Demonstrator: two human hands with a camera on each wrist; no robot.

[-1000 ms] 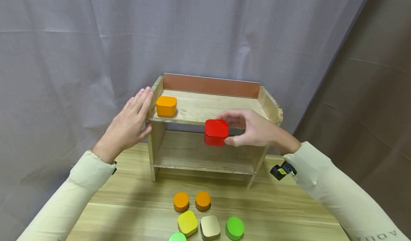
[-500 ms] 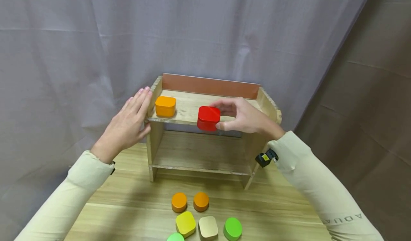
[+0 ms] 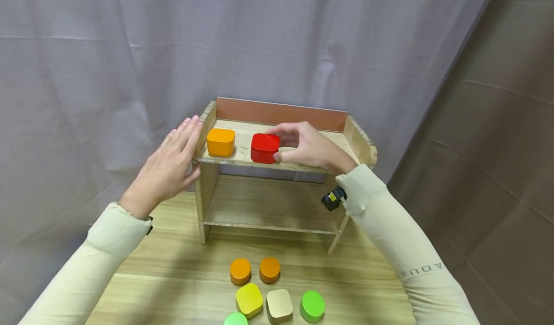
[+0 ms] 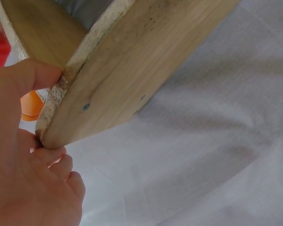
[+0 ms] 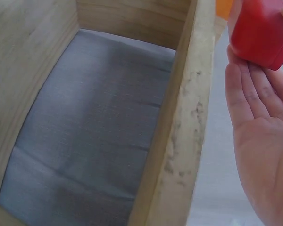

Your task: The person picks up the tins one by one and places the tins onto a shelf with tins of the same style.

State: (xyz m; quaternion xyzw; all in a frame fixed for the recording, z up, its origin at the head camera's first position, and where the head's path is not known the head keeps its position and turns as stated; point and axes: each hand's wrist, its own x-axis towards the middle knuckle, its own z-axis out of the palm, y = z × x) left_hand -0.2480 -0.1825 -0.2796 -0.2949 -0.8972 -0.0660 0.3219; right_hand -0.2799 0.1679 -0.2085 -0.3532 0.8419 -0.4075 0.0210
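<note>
My right hand (image 3: 305, 144) pinches a red block (image 3: 265, 148) with rounded corners at the front edge of the shelf unit's top board. Whether the block touches the board is hard to tell. To its left, an orange block (image 3: 220, 142) of like shape stands on the top board. My left hand (image 3: 166, 166) holds the left side panel of the wooden shelf unit (image 3: 270, 205). In the left wrist view, the thumb lies on the front edge of the panel (image 4: 108, 75) and the fingers bend at its corner. The right wrist view shows the red block (image 5: 262, 33) between thumb and fingers.
On the table (image 3: 359, 277) in front of the unit lie two orange discs (image 3: 240, 271), a yellow block (image 3: 249, 300), a beige block (image 3: 279, 306), a green disc (image 3: 312, 306) and a light green piece (image 3: 235, 319) cut by the frame. A grey curtain (image 3: 259, 36) hangs behind.
My right hand has carried the red block up and to the left, from in front of the unit's opening to the top board's front edge. The left hand keeps its place on the panel.
</note>
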